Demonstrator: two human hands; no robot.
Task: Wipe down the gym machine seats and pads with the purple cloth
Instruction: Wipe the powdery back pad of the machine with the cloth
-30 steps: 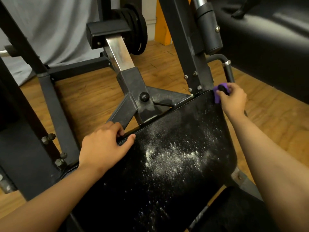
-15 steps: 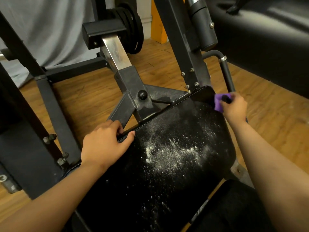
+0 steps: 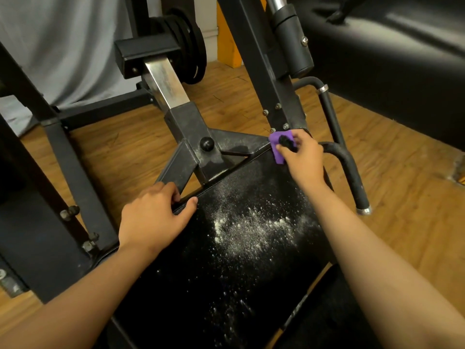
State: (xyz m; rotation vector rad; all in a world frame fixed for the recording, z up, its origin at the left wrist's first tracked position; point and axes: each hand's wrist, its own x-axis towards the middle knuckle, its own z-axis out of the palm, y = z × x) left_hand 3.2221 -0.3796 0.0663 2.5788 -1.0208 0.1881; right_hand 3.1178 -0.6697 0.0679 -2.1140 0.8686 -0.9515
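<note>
A black padded gym seat [image 3: 226, 280] fills the lower middle of the head view, dusted with white powder [image 3: 254, 227] across its centre. My left hand [image 3: 153, 217] grips the pad's far left edge, fingers curled over the rim and thumb on top. My right hand [image 3: 302, 157] holds the purple cloth [image 3: 278, 149] bunched at the pad's far right corner, pressed where the pad meets the frame. Most of the cloth is hidden under my fingers.
The black steel frame [image 3: 191, 137] with a round knob [image 3: 206, 144] rises just beyond the pad. A curved black handle [image 3: 352, 172] juts out right of my right hand. Weight plates [image 3: 191, 46] stand at the back. A second black pad [image 3: 392, 54] lies far right on wooden floor.
My right hand with the purple cloth has slid left from beside the handle to the pad's far corner near the frame bolts. My left hand keeps its grip on the pad edge.
</note>
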